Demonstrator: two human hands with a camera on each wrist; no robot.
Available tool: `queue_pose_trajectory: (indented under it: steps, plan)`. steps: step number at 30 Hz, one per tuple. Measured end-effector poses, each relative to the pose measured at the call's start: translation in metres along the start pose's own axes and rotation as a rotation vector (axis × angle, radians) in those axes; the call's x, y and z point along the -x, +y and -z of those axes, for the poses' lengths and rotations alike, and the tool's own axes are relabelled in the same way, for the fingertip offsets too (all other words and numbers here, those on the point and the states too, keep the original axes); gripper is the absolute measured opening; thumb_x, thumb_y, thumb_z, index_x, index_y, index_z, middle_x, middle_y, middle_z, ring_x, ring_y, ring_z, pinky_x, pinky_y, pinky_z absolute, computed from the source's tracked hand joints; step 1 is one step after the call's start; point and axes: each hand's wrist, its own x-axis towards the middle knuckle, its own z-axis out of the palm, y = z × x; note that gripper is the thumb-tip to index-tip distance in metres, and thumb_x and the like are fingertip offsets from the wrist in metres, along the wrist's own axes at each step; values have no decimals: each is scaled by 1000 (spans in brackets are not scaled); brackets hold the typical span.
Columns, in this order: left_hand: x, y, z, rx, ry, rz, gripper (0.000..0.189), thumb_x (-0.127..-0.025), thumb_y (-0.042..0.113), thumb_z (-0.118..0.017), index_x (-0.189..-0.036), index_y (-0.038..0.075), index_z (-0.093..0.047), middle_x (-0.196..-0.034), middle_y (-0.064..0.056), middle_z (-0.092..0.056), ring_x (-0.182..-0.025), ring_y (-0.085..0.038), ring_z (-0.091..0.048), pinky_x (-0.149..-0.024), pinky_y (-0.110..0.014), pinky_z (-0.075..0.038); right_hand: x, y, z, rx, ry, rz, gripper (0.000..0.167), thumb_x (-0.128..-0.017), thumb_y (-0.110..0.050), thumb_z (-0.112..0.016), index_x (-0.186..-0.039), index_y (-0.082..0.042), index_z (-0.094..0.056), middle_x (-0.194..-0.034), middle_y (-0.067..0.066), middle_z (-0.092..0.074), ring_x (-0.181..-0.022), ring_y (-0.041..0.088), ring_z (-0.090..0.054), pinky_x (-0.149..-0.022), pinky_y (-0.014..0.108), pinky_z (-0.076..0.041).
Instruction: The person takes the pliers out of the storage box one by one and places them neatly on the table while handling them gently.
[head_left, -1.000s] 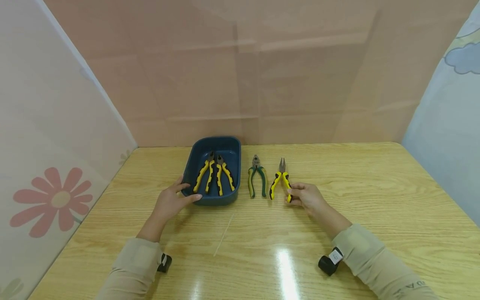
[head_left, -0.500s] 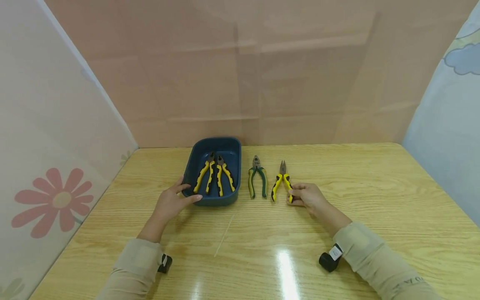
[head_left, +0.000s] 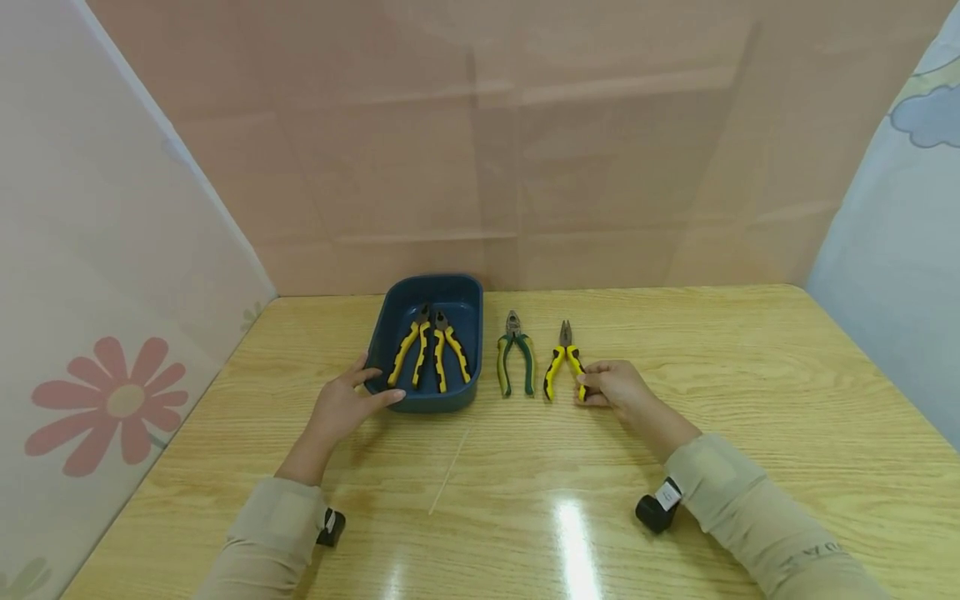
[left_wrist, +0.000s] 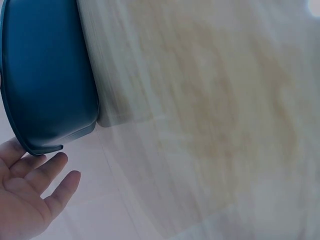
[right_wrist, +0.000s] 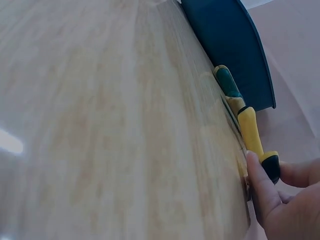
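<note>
Pinching right hand: I see its thumb and fingers grasping the right handle of the slim-nosed pliers, near that handle's lower end
Slim-nosed pliers: yellow and black, over the table, nose pointing away from the person, handles spread; I can't tell from my feeds whether they touch the wood
Left hand: at the near left corner of the blue bin, thumb on the front rim, other fingers relaxed and spread about the corner
Green pliers: between the bin and the slim-nosed pliers, apart from both, handles toward the person
Inside the bin: I count two yellow-and-black pairs, the left pair and the right pair, side by side, handles nearest the person
Pale strip: thin, running aslant on the wood in front of the bin
Beige sleeves: a black device sits by each cuff
Backdrop: a creased, pinkish-brown sheet
</note>
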Motion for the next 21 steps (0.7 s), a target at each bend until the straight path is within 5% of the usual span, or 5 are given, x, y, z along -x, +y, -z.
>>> queue_pose_trajectory:
  steps: [8, 21]
  plan:
    - [0, -1, 0, 4, 7, -1, 88, -64, 64, -58, -124, 1, -45, -142, -11, -15, -122, -40, -20, -88, -53, -31, -4, -5, 1, 76, -11, 13, 32, -85, 6, -45, -112, 22, -38, -83, 18, -51, -62, 17, -57, -68, 33, -50]
    - [-2, -2, -2, 1, 11, -3, 89, -64, 65, -57, -124, 1, -46, -142, -10, -15, -122, -40, -21, -88, -53, -32, -4, -15, 2, 345, 35, 13, 23, -82, 3, -51, -99, 17, -50, -75, 10, -50, -60, 13, -51, -59, 29, -51]
